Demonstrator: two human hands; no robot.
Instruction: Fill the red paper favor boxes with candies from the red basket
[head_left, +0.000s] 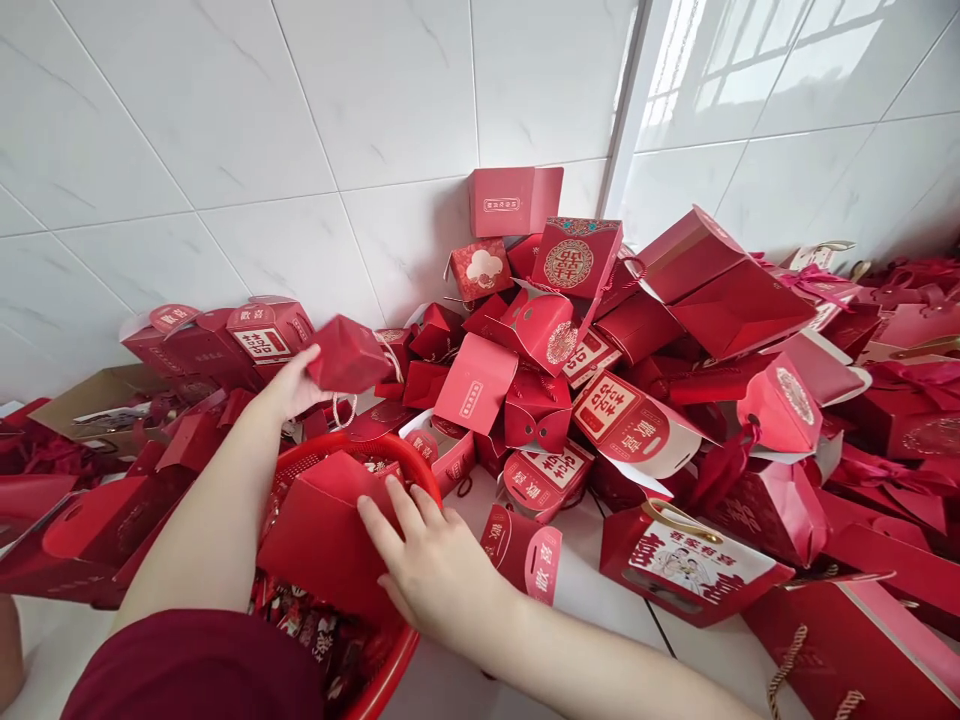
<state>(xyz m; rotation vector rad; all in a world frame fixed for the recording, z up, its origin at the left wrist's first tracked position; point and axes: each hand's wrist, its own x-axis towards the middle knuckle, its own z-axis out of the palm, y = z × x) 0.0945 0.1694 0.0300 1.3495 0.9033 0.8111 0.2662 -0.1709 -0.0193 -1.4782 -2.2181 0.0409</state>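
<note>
My left hand reaches out above the far rim of a red plastic basket. It grips a small red gift box, from which a pale cord loop hangs. A larger red gift box is tilted over the basket, with my right hand on its right side. The fingers of that hand lie over the box's edge, and its thumb is lower down against it. Under this box, small wrapped sweets fill part of the basket. The inside of the larger box is hidden from me.
A big heap of red gift boxes leans against the white tiled wall. More boxes and an open cardboard carton are on the left. At lower right stands a red bag with rope handles, on the tiled floor.
</note>
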